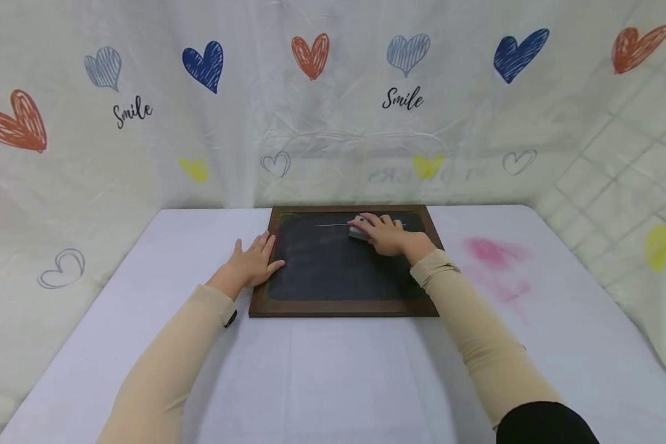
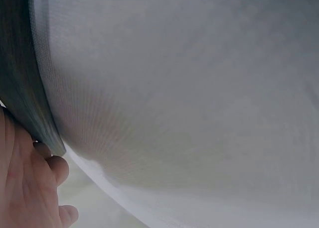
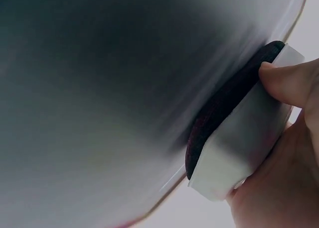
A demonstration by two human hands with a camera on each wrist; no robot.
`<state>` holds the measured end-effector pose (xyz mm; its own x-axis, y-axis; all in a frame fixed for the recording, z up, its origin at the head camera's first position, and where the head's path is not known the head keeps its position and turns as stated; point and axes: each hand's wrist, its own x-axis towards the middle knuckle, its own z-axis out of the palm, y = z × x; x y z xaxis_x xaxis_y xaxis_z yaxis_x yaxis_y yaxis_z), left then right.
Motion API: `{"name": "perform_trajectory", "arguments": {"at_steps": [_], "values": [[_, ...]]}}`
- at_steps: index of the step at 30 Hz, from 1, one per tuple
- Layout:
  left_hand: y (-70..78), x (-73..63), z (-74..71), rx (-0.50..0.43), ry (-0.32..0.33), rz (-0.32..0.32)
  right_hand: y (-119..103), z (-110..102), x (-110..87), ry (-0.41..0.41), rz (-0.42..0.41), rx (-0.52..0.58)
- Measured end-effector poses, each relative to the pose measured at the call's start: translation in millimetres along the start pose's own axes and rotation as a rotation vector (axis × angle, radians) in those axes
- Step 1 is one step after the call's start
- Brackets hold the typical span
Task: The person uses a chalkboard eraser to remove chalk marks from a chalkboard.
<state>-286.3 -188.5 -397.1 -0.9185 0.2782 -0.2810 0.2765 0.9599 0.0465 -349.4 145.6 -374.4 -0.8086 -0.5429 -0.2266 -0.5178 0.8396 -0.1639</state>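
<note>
A blackboard with a brown wooden frame lies on the white table. Across its upper part runs a thin white line. My right hand grips a board eraser over this line, hiding part of it. The right wrist view shows the eraser's pale body and dark felt pad against the board, thumb along its side. My left hand rests with spread fingers on the frame's left side. In the left wrist view, the hand touches the dark frame edge.
Pink smudges mark the white tablecloth right of the board. A white curtain with printed hearts and "Smile" lettering hangs behind the table and along both sides, close to the board's far edge.
</note>
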Motion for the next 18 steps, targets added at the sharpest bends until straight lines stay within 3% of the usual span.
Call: {"name": "perform_trajectory", "arguments": {"at_steps": [11,18], "values": [[-2.0,1.8,2.5,0.003,0.015,0.008,56,2,-46.8,0.022,0.085,0.025],[-3.5,0.5,4.7,0.001,0.009,0.015,54,-2,-54.9,0.075,0.050,0.087]]}}
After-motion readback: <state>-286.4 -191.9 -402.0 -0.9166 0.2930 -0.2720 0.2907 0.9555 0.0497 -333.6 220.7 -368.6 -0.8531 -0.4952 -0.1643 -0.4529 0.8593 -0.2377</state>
